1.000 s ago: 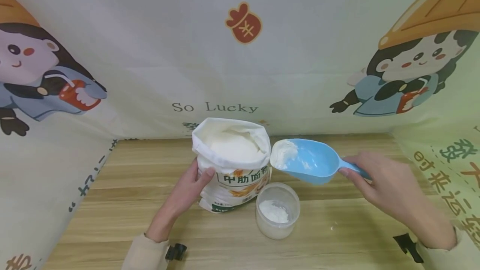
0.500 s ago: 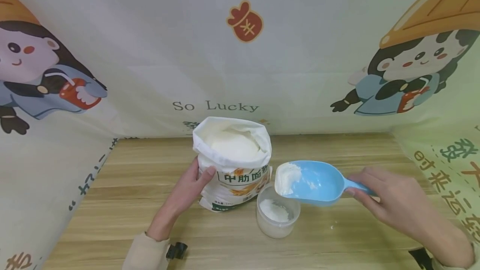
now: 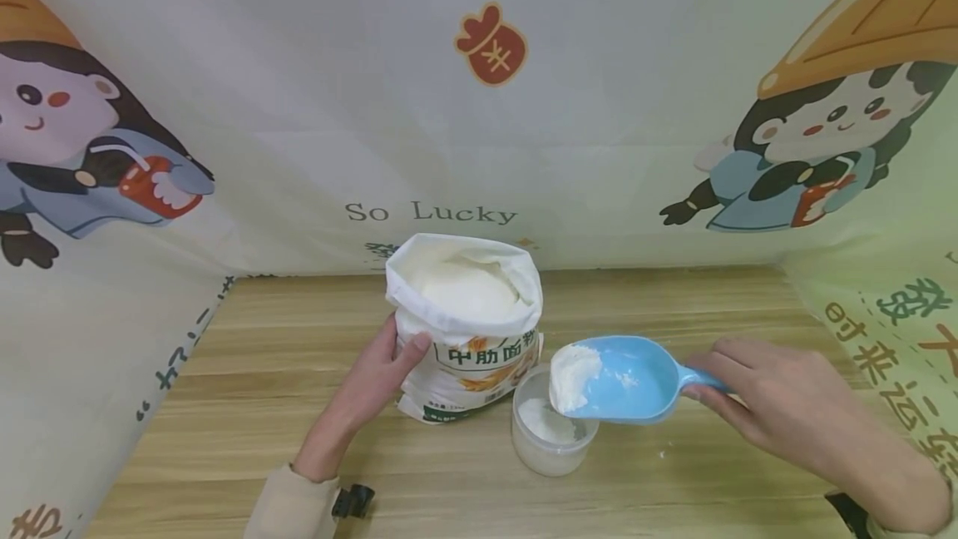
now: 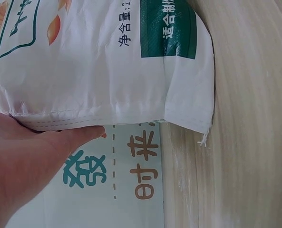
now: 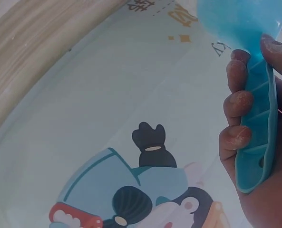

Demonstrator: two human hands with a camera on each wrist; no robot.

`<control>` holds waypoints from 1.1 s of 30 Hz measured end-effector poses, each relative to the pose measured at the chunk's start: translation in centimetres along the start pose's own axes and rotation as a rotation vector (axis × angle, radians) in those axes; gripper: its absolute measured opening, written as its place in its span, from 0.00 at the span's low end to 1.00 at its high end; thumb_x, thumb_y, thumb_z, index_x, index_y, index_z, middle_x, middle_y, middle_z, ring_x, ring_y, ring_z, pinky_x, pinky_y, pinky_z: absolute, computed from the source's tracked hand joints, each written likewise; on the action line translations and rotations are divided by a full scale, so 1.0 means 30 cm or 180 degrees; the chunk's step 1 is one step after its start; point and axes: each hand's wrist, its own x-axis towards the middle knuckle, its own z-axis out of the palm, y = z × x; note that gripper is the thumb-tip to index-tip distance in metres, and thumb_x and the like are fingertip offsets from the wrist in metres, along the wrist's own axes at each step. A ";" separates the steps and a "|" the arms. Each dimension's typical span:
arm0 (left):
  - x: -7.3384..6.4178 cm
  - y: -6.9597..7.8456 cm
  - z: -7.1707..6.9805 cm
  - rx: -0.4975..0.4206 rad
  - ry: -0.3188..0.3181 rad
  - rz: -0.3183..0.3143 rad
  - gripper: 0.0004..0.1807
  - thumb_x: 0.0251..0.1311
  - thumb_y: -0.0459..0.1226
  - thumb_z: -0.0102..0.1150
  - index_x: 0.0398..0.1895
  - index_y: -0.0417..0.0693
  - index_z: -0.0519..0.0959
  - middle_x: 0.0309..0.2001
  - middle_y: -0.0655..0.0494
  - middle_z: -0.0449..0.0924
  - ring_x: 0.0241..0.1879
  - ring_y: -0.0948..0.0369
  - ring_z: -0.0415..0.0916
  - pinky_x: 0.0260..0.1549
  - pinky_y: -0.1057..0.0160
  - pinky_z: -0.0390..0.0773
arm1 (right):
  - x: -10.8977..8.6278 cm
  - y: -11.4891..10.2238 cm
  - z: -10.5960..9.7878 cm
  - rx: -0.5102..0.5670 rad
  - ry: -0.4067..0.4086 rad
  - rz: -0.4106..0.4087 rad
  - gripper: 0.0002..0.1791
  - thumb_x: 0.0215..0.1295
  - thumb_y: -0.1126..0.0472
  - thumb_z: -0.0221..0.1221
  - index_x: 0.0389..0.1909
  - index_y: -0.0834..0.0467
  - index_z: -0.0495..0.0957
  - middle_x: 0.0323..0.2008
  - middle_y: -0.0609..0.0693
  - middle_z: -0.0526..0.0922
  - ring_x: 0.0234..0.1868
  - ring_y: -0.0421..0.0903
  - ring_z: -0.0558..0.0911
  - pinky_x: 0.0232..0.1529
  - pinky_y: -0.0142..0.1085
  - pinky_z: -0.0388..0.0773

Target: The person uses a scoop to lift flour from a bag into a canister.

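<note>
My right hand [image 3: 786,398] grips the handle of a blue scoop [image 3: 636,381], fingers curled round it in the right wrist view. White flour [image 3: 576,373] lies in the scoop's front end. That end overlaps the right rim of a clear round plastic tub [image 3: 550,456], which has some flour in its bottom. To the left of the tub stands an open white flour bag [image 3: 456,381], its top folded outward and flour showing inside. My left hand [image 3: 374,381] holds the bag's left side, thumb on the front; its other fingers are mostly hidden.
Everything stands on a wood-grain table [image 3: 247,406]. Behind it and along both sides hangs a pale cloth [image 3: 614,123] printed with cartoon figures and lettering. A tiny white speck [image 3: 662,454] lies on the table, right of the tub.
My right hand has brought the scoop from beside the bag's mouth down toward me, to the tub's rim, flour still in it. My left hand and the bag have stayed put.
</note>
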 end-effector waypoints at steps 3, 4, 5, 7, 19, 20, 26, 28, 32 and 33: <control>0.001 -0.003 0.000 -0.0009 -0.0003 0.0005 0.39 0.78 0.58 0.46 0.81 0.45 0.54 0.73 0.39 0.66 0.73 0.40 0.63 0.67 0.32 0.64 | 0.007 0.001 0.000 0.0025 0.0046 -0.0123 0.32 0.82 0.35 0.39 0.38 0.51 0.85 0.28 0.36 0.78 0.24 0.32 0.73 0.19 0.31 0.71; 0.002 -0.004 0.001 -0.0018 -0.0004 0.0009 0.39 0.78 0.58 0.46 0.81 0.46 0.54 0.73 0.39 0.66 0.73 0.40 0.63 0.67 0.32 0.64 | 0.009 0.001 0.000 0.0030 0.0058 -0.0162 0.32 0.82 0.36 0.39 0.38 0.51 0.85 0.28 0.36 0.78 0.23 0.33 0.73 0.19 0.31 0.71; 0.003 -0.005 0.001 -0.0023 -0.0007 0.0019 0.39 0.78 0.58 0.46 0.81 0.46 0.54 0.73 0.39 0.66 0.73 0.40 0.64 0.67 0.32 0.65 | 0.012 0.001 -0.001 0.0036 0.0060 -0.0192 0.31 0.83 0.36 0.39 0.38 0.51 0.85 0.28 0.36 0.78 0.23 0.33 0.73 0.19 0.31 0.71; 0.004 -0.007 0.002 -0.0033 -0.0012 0.0037 0.39 0.78 0.59 0.46 0.81 0.46 0.54 0.73 0.39 0.66 0.72 0.40 0.64 0.67 0.32 0.65 | 0.018 0.000 -0.002 0.0023 0.0044 -0.0233 0.31 0.83 0.37 0.39 0.38 0.52 0.85 0.29 0.37 0.78 0.24 0.34 0.74 0.19 0.32 0.72; 0.003 -0.004 0.002 -0.0021 -0.0017 0.0010 0.40 0.77 0.60 0.46 0.80 0.46 0.54 0.73 0.39 0.67 0.72 0.39 0.64 0.66 0.31 0.65 | 0.050 -0.011 -0.015 -0.0082 -0.0206 -0.0338 0.35 0.83 0.37 0.35 0.35 0.52 0.85 0.28 0.39 0.79 0.25 0.36 0.76 0.20 0.32 0.75; 0.003 -0.004 0.003 -0.0017 -0.0009 -0.0002 0.40 0.77 0.60 0.46 0.80 0.46 0.55 0.73 0.39 0.67 0.72 0.39 0.64 0.66 0.31 0.65 | 0.050 -0.009 -0.014 -0.0083 -0.0206 -0.0349 0.34 0.83 0.37 0.36 0.34 0.52 0.85 0.27 0.39 0.78 0.25 0.35 0.75 0.20 0.32 0.74; 0.006 0.000 0.004 0.0008 -0.0006 0.0015 0.39 0.78 0.59 0.46 0.80 0.46 0.55 0.72 0.39 0.68 0.72 0.40 0.65 0.66 0.32 0.65 | 0.057 -0.010 -0.013 -0.0069 -0.0158 -0.0408 0.33 0.84 0.38 0.36 0.33 0.51 0.84 0.27 0.38 0.76 0.24 0.35 0.73 0.19 0.31 0.72; 0.006 0.000 0.004 0.0005 -0.0006 0.0024 0.40 0.78 0.60 0.46 0.80 0.45 0.55 0.72 0.39 0.68 0.72 0.39 0.65 0.67 0.32 0.65 | 0.063 -0.012 -0.014 -0.0079 -0.0145 -0.0435 0.33 0.84 0.38 0.36 0.34 0.51 0.84 0.27 0.38 0.75 0.24 0.36 0.73 0.19 0.31 0.72; 0.005 -0.002 0.003 -0.0013 -0.0001 0.0040 0.40 0.77 0.60 0.46 0.80 0.45 0.55 0.73 0.39 0.67 0.72 0.39 0.64 0.67 0.32 0.64 | 0.083 -0.017 -0.017 -0.0161 -0.0125 -0.0537 0.34 0.85 0.39 0.35 0.35 0.52 0.85 0.27 0.40 0.76 0.24 0.39 0.75 0.18 0.33 0.73; 0.005 -0.004 0.003 -0.0019 0.0001 0.0044 0.40 0.77 0.60 0.46 0.80 0.45 0.55 0.73 0.38 0.67 0.72 0.39 0.64 0.67 0.32 0.64 | 0.089 -0.019 -0.018 -0.0187 -0.0125 -0.0571 0.34 0.85 0.39 0.34 0.35 0.52 0.85 0.27 0.41 0.76 0.23 0.39 0.74 0.18 0.34 0.73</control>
